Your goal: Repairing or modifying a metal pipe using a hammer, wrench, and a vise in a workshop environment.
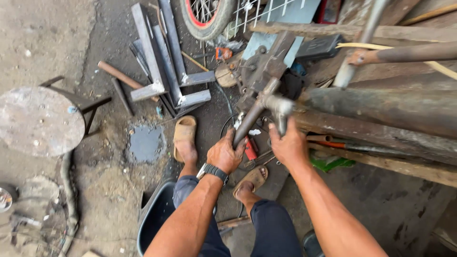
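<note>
Head view: we close our left hand (225,154) around the lower end of a grey metal pipe (252,115), and our right hand (288,145) grips its elbow fitting (280,108). It slants up into a rusty bench vise (261,66), beside long rusted pipes (381,107); steel bars (162,57) lie on the ground at left.

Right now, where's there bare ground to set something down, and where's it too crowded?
Bare ground lies top left, above the round stool, and lower down between the puddle and the dark bin. It is crowded around the left hand and right hand gripping the metal pipe, and among the steel bars.
</note>
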